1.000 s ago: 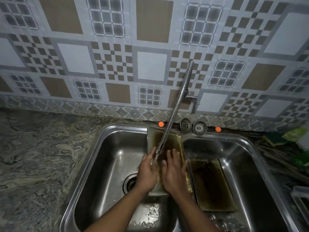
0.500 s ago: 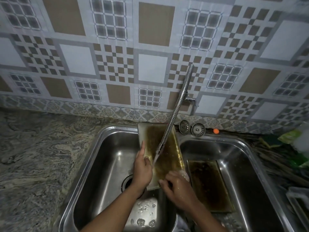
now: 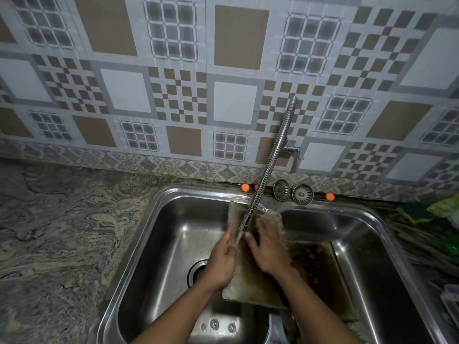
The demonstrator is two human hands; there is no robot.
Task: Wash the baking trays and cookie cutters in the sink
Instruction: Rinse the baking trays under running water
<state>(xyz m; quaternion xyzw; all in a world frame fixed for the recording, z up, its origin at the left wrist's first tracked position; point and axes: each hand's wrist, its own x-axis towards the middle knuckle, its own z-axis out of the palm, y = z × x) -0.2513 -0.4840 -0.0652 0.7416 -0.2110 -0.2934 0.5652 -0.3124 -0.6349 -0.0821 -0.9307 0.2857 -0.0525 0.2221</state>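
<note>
"Head view: where is the baking tray point(image 3: 249, 279)?"
"Tilted over the divider of the sink point(image 3: 161, 244), under water running from the flexible tap point(image 3: 270, 165). The left hand point(image 3: 221, 259) grips its left edge; the right hand point(image 3: 269, 247) lies flat on its stained face, fingers spread."
"And beyond it?"
"A second tray point(image 3: 320, 269) lies in the right basin; two strainers point(image 3: 282, 190) lean at the far rim."

A marbled stone countertop point(image 3: 62, 232) carries a steel double sink point(image 3: 149, 214), and just behind the sink's back rim lie two metal strainers point(image 3: 282, 190) flanked by orange balls point(image 3: 245, 187).
</note>
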